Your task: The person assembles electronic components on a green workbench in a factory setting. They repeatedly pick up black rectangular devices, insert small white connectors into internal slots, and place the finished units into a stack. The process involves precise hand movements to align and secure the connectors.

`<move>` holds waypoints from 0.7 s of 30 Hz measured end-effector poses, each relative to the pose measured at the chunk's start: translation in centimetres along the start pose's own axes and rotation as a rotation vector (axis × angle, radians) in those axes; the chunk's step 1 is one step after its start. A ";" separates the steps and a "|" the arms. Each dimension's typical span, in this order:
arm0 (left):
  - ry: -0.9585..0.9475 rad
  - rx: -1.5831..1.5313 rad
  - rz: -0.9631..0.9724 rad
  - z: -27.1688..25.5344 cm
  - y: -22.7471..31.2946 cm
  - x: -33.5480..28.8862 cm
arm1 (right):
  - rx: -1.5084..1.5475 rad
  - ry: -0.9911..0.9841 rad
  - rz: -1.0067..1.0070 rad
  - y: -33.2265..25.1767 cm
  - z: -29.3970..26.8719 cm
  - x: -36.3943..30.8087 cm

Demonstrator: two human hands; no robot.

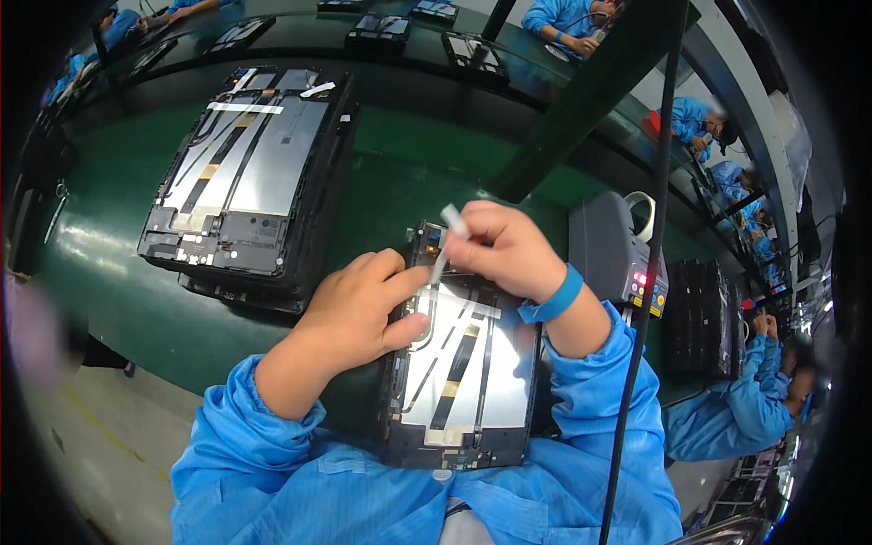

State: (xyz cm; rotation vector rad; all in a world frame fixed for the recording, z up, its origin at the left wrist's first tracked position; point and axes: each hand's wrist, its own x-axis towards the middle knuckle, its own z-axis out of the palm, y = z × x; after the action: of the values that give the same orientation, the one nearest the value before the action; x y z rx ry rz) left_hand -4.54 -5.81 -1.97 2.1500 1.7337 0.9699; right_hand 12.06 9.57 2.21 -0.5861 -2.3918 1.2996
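Observation:
An opened tablet (509, 381) with silver inner plates, dark flat cables and gold tape lies in front of me at the table's near edge. My right hand (510, 250), with a blue band at the wrist, pinches a white adhesive strip (453, 220) over the tablet's upper end. The strip's lower part runs down to the tablet's upper left area. Against that left edge rests my left hand (354, 309), holding nothing. Its index finger stretches to the strip's lower end, and its thumb lies apart on the tablet's surface.
A stack of opened tablets (263, 163) stands at left on the green table (109, 263). To the right is a grey box device (604, 245) with a lit display. A black cable (645, 300) hangs on the right. Beyond, more tablets (377, 32) line a dark belt; people in blue work nearby.

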 end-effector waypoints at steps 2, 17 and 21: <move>-0.005 -0.006 -0.013 0.0 0.0 0.0 | 0.237 -0.001 0.257 -0.5 -0.3 0.1; 0.013 0.334 -0.049 -0.5 1.8 -0.2 | -0.347 -0.050 0.350 -1.3 0.4 1.6; -0.017 0.319 -0.078 -0.8 2.2 -0.1 | -0.440 -0.028 0.351 -1.8 0.9 1.7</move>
State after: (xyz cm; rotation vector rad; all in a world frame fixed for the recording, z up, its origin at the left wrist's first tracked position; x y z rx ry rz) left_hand -3.26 -6.70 -0.23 2.2424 2.0663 0.6921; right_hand 9.84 8.95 3.46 -1.1609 -2.7003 0.8951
